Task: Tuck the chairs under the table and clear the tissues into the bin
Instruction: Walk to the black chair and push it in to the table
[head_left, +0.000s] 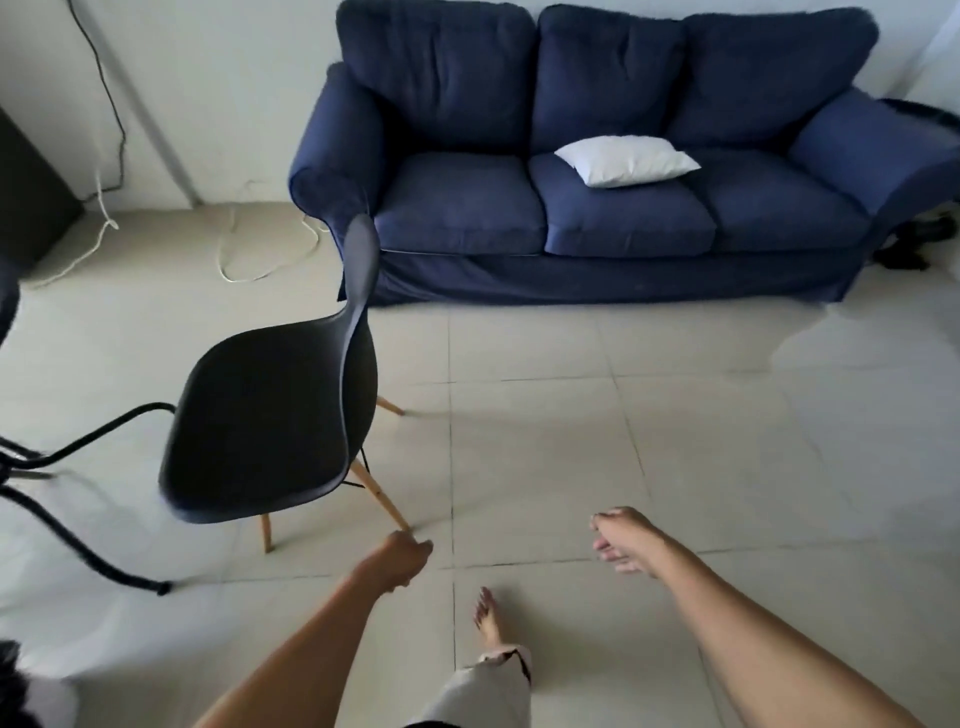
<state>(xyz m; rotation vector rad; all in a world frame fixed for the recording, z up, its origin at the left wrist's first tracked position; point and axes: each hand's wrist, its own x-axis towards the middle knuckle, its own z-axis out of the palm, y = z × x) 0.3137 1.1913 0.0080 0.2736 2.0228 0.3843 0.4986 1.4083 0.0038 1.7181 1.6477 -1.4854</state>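
A black shell chair on wooden legs stands on the tiled floor at left centre, its backrest towards the sofa. My left hand hangs low right of the chair's front leg, fingers curled into a loose fist, holding nothing I can see. My right hand is out in front over bare tiles, fingers apart and empty. Black curved metal legs, perhaps of the table, reach in from the left edge. No tissues or bin are in view.
A dark blue three-seat sofa with a white cushion fills the far side. White cable loops on the floor left of the sofa. My bare foot is on the tiles below my hands.
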